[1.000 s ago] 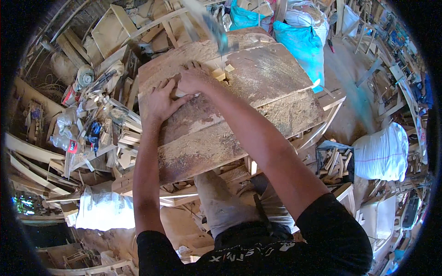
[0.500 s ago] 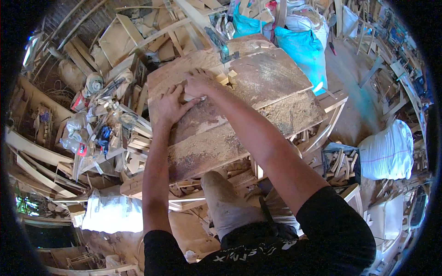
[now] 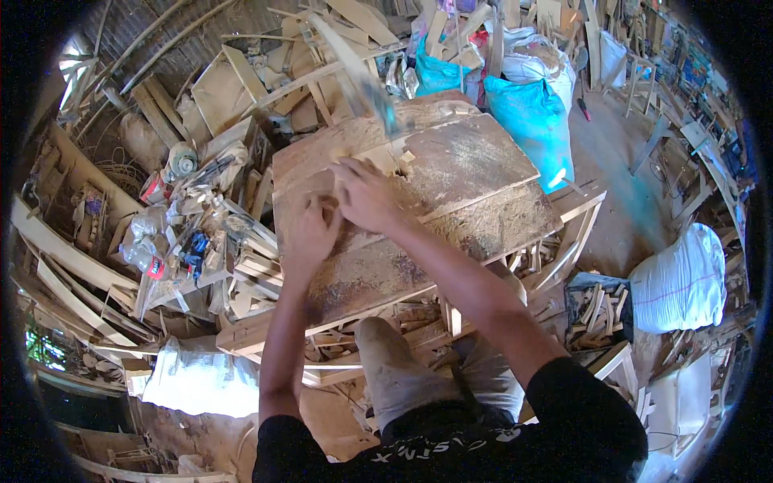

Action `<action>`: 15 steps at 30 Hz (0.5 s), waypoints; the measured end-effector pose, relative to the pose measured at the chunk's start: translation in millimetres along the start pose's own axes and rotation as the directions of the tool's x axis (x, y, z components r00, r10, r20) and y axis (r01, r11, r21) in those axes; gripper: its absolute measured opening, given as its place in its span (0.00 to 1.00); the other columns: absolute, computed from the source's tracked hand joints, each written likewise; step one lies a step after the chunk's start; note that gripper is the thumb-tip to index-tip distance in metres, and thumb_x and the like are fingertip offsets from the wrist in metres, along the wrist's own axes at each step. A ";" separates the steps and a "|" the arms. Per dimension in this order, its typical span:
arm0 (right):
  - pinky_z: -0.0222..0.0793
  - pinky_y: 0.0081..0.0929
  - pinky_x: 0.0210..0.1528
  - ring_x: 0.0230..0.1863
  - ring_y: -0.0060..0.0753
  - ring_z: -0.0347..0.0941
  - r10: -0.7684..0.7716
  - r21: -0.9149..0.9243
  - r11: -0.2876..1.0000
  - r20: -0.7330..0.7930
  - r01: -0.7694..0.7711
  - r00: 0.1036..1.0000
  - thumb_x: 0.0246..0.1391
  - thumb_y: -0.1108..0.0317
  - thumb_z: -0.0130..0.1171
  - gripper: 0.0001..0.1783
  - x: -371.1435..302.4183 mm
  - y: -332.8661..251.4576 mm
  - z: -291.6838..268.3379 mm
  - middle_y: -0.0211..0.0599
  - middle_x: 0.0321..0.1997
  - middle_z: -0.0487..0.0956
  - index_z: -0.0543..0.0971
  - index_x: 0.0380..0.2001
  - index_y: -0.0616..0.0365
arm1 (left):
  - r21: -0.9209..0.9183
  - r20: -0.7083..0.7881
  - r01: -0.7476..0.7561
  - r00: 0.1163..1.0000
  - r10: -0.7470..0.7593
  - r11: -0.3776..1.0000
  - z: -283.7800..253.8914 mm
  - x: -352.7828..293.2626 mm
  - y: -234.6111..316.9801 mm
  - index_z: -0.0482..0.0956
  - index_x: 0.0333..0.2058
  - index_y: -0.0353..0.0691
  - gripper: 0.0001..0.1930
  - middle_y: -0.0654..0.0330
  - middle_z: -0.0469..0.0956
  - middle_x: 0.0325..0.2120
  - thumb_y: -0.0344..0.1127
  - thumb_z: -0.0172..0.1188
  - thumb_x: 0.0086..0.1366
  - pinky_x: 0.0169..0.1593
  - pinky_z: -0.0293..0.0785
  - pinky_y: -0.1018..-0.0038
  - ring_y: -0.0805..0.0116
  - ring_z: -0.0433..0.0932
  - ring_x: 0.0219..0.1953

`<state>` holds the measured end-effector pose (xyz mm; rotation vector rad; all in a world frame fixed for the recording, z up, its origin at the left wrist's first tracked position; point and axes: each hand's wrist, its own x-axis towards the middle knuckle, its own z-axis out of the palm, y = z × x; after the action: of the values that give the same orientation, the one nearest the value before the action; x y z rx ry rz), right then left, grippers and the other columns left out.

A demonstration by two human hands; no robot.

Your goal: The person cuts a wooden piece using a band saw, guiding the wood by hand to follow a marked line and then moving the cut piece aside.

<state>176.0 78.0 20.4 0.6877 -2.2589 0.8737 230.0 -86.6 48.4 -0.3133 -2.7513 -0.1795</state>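
Both my hands are over the near left part of a worn wooden work table [image 3: 475, 161] dusted with sawdust. My right hand [image 3: 369, 196] has its fingers bent and drawn together; whatever is in them is hidden. Close beside it, my left hand [image 3: 312, 232] has curled fingertips almost meeting the right hand, and its grip is hidden too. A small pale wood piece [image 3: 339, 152], blurred, shows just beyond my right fingertips. Past my hands, small wood offcuts [image 3: 408, 156] lie near a blue-green metal machine part [image 3: 390, 121] standing over the table's far side.
Left of the table is a cluttered bench with wood strips [image 3: 256, 241], a plastic bottle [image 3: 146, 262] and a spray can [image 3: 183, 159]. Turquoise sacks [image 3: 531, 117] stand beyond the table. At the right are a white sack [image 3: 680, 278] and a crate of wood scraps [image 3: 597, 310].
My hands have drawn back toward me and their fingers have gone from stretched flat to curled. The view has shifted slightly, so the table appears lower.
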 end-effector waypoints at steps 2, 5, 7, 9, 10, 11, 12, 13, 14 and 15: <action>0.74 0.47 0.64 0.54 0.48 0.81 0.059 0.100 0.994 -0.105 -0.049 0.993 0.57 0.74 0.54 0.25 -29.2 -5.7 -43.7 0.48 0.53 0.82 0.76 0.59 0.57 | -0.057 -0.150 -0.167 0.976 0.157 0.984 -5.1 -14.0 -0.4 0.76 0.62 0.45 0.28 0.49 0.74 0.60 0.45 0.67 0.64 0.70 0.58 0.47 0.42 0.69 0.65; 0.80 0.44 0.55 0.50 0.48 0.82 0.102 0.247 0.965 -0.047 -0.088 0.994 0.51 0.79 0.56 0.24 -80.0 -29.4 -85.9 0.45 0.47 0.83 0.80 0.53 0.57 | -0.177 -0.101 -0.200 0.978 0.184 0.964 -7.8 0.3 -9.3 0.75 0.63 0.47 0.29 0.51 0.73 0.62 0.43 0.68 0.64 0.70 0.57 0.47 0.42 0.69 0.65; 0.82 0.43 0.50 0.49 0.48 0.82 -0.145 0.255 0.953 -0.082 0.162 0.986 0.48 0.82 0.56 0.24 -97.5 -49.1 -89.1 0.45 0.46 0.83 0.81 0.51 0.56 | -0.069 -0.123 -0.259 0.960 0.250 0.963 2.0 4.9 -27.6 0.75 0.62 0.46 0.29 0.51 0.75 0.61 0.47 0.68 0.64 0.69 0.61 0.51 0.44 0.72 0.63; 0.82 0.44 0.49 0.45 0.51 0.83 -0.167 0.248 0.954 -0.037 0.171 0.985 0.48 0.80 0.57 0.21 -107.4 -53.7 -74.3 0.45 0.47 0.83 0.80 0.48 0.56 | -0.129 -0.008 -0.273 0.962 0.274 0.953 12.4 11.8 -44.0 0.76 0.61 0.47 0.29 0.51 0.76 0.58 0.49 0.69 0.63 0.66 0.66 0.54 0.46 0.74 0.60; 0.82 0.44 0.49 0.45 0.52 0.82 -0.144 0.243 0.959 -0.020 0.145 0.989 0.49 0.80 0.57 0.21 -107.2 -49.4 -66.2 0.46 0.48 0.82 0.80 0.49 0.56 | -0.068 -0.003 -0.220 0.975 0.220 0.973 15.0 14.6 -41.1 0.79 0.57 0.44 0.27 0.51 0.78 0.54 0.51 0.69 0.63 0.60 0.72 0.56 0.45 0.77 0.55; 0.82 0.45 0.48 0.45 0.53 0.82 -0.122 0.240 0.964 -0.002 0.119 0.993 0.49 0.79 0.57 0.21 -107.0 -44.9 -58.9 0.46 0.48 0.82 0.79 0.49 0.56 | -0.053 -0.016 -0.218 0.976 0.218 0.974 17.8 13.5 -38.2 0.80 0.55 0.43 0.26 0.50 0.78 0.53 0.51 0.69 0.64 0.58 0.74 0.56 0.44 0.78 0.54; 0.81 0.46 0.49 0.47 0.55 0.81 -0.017 0.235 0.972 0.061 0.002 0.998 0.52 0.78 0.57 0.20 -102.4 -46.5 -55.7 0.47 0.49 0.82 0.78 0.50 0.56 | -0.034 -0.023 -0.206 0.978 0.205 0.978 19.8 8.2 -37.5 0.80 0.54 0.42 0.25 0.50 0.79 0.51 0.50 0.68 0.64 0.56 0.75 0.56 0.44 0.78 0.52; 0.80 0.46 0.49 0.47 0.55 0.81 -0.001 0.233 0.972 0.062 -0.014 0.998 0.53 0.78 0.57 0.20 -93.3 -44.2 -50.7 0.47 0.48 0.82 0.77 0.51 0.56 | -0.013 -0.035 -0.197 0.980 0.197 0.980 17.9 6.3 -34.2 0.81 0.52 0.41 0.23 0.50 0.79 0.50 0.49 0.68 0.65 0.54 0.76 0.56 0.43 0.79 0.51; 0.80 0.47 0.49 0.47 0.56 0.81 0.014 0.231 0.972 0.064 -0.028 0.998 0.54 0.77 0.57 0.20 -81.6 -40.8 -43.9 0.48 0.47 0.82 0.77 0.52 0.56 | -0.032 -0.027 -0.192 0.981 0.191 0.981 15.1 4.4 -32.1 0.81 0.52 0.41 0.23 0.49 0.79 0.49 0.49 0.68 0.65 0.54 0.76 0.56 0.42 0.79 0.50; 0.80 0.47 0.49 0.46 0.56 0.80 0.027 0.227 0.973 0.069 -0.042 0.997 0.55 0.77 0.57 0.20 -69.6 -35.6 -36.0 0.49 0.46 0.81 0.76 0.52 0.57 | -0.056 -0.020 -0.184 0.983 0.183 0.981 11.6 2.6 -28.2 0.81 0.52 0.40 0.22 0.49 0.79 0.48 0.48 0.67 0.66 0.53 0.76 0.56 0.42 0.80 0.49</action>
<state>258.8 97.8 7.8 0.7906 -2.2548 1.1562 216.9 -111.5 36.3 -0.5765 -2.6876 -0.2109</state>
